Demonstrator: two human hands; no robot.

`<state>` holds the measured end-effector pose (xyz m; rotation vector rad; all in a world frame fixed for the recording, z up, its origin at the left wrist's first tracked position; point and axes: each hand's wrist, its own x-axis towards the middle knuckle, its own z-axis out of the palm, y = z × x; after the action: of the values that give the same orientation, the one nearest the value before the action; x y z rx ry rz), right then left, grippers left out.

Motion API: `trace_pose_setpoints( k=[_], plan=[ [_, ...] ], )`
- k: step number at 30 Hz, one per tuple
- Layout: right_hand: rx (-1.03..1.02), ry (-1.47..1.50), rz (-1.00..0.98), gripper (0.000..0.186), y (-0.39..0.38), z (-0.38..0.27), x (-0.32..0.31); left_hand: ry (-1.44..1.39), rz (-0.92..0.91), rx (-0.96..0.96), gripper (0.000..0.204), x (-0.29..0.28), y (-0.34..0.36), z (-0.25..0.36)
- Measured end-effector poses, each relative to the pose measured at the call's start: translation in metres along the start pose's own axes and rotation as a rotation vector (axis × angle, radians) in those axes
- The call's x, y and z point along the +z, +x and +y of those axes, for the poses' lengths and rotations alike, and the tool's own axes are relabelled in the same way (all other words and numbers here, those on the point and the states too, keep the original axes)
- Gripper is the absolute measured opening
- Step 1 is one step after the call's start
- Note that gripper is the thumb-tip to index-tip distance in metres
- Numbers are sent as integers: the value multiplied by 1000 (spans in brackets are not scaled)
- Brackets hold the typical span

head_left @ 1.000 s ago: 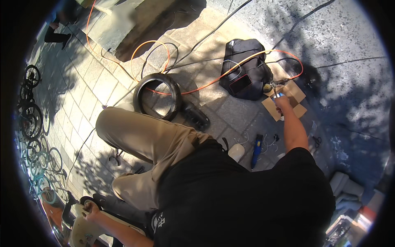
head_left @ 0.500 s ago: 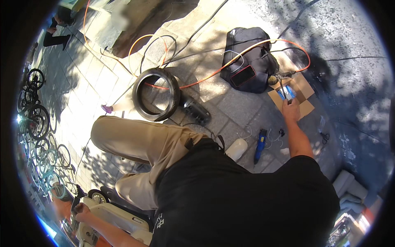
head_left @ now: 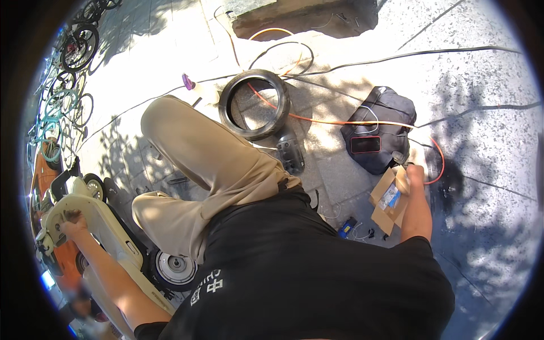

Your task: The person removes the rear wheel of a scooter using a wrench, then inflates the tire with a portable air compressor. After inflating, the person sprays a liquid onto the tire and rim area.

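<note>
My left hand (head_left: 73,225) rests on the cream body of a scooter (head_left: 99,224) lying at the lower left, its fingers bent against the panel. Beside the black bag, my right hand (head_left: 416,174) is closed at the far right edge of an open cardboard box (head_left: 383,190). Its fingertips are hidden, so what it holds cannot be made out. In the box lies a blue-and-white packet (head_left: 390,197). Just beyond that hand sits a small nozzle-like fitting (head_left: 401,158), by the orange hose (head_left: 362,122). A loose black tyre (head_left: 283,107) lies on the paving ahead.
The black bag (head_left: 379,102) carries a phone (head_left: 365,145). A dark cylindrical object (head_left: 290,154) lies by the tyre. Near the box is a blue tool (head_left: 347,228) with thin cords. A purple-topped bottle (head_left: 188,82) stands farther off. A pit (head_left: 306,20) opens at the back; bicycles (head_left: 79,48) line the left.
My right hand has moved from over the box to its far right edge; the thin dark tool it held no longer shows. My left hand has shifted along the scooter. The view has turned.
</note>
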<state>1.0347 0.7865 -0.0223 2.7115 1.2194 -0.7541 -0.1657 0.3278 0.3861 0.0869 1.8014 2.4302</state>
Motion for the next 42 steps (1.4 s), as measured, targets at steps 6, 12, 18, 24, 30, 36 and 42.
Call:
trace_pose_setpoints(
  k=[6, 12, 18, 24, 30, 36, 42],
  plan=[
    [-586, -503, -206, 73, -140, -220, -169, -161, 48, -111, 30, -30, -55, -19],
    [-993, -39, -1139, 31, -322, -348, -216, -174, 185, -85, 30, -28, -113, -31],
    [-1607, 861, -1858, 54, -428, -476, -205, -252, 374, -83, 31, -57, -173, -50],
    [-1948, 610, -1726, 56, -610, -580, -182, -336, 278, -22, 28, -174, -179, -36],
    [-2234, 251, -1132, 46, -728, -569, -61, 145, -114, 245, 36, 56, -275, -56],
    [-2340, 507, -990, 42, -724, -491, -62, 603, -346, 490, 46, 230, -296, -103],
    [-1758, 676, -781, 49, -462, -490, -38, 601, -238, 329, 49, 151, -209, -56]
  ],
)
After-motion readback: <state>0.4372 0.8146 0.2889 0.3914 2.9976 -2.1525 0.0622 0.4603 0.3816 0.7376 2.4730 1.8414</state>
